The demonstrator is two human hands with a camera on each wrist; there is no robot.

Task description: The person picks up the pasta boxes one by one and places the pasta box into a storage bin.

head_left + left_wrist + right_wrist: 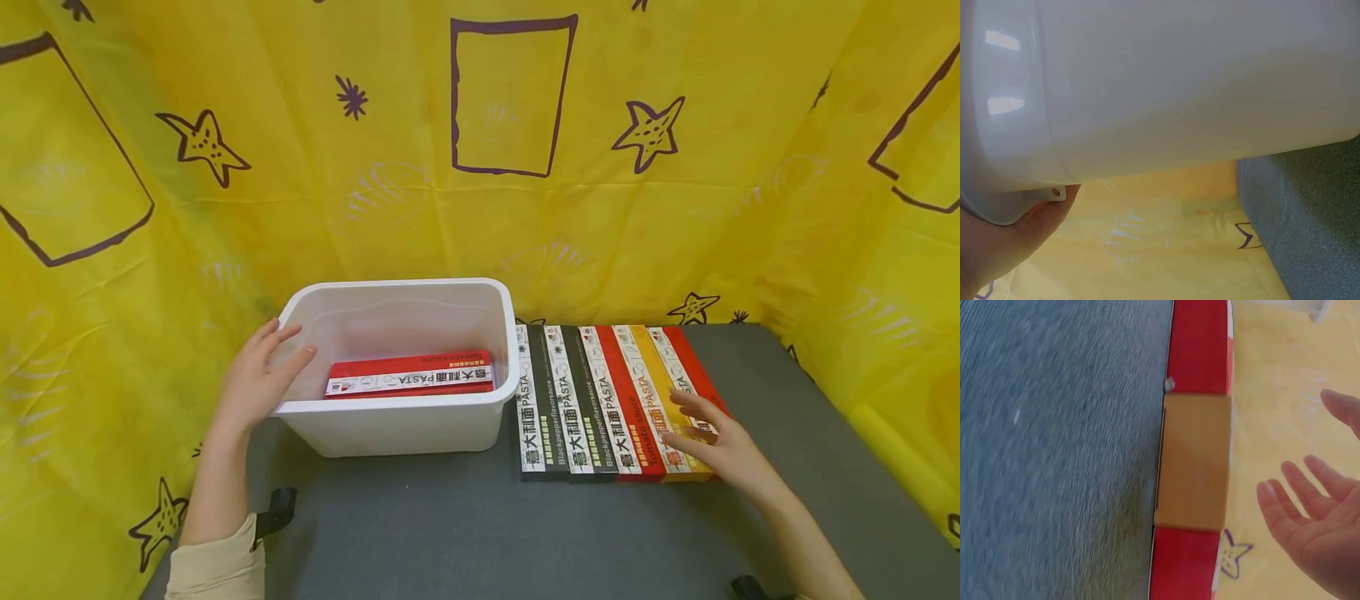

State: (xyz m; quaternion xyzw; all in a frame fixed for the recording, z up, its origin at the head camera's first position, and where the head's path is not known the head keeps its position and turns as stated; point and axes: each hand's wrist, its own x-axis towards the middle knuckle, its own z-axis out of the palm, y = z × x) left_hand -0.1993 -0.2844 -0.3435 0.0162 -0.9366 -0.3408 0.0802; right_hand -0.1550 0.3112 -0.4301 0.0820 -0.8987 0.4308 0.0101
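Note:
My left hand [257, 375] rests at the left rim of a white plastic bin [405, 429], fingers loosely extended over the edge. In the left wrist view, part of this hand [1029, 234] lies against the bin's lip [1004, 209]. Red tomato sauce pasta boxes [408, 364] lie inside the bin. My right hand [723, 446] hovers with spread fingers over the right end of a row of pasta boxes, holding nothing. Its fingers partly cover a yellow pasta box [660, 367] and a red pasta box [686, 354] in the head view.
Further left in the row are another red pasta box [618, 375] and two black pepper pasta boxes [588, 400], close beside the bin. All lie flat on a dark grey table [450, 533]. A yellow patterned cloth [375, 208] surrounds the table at the back and sides.

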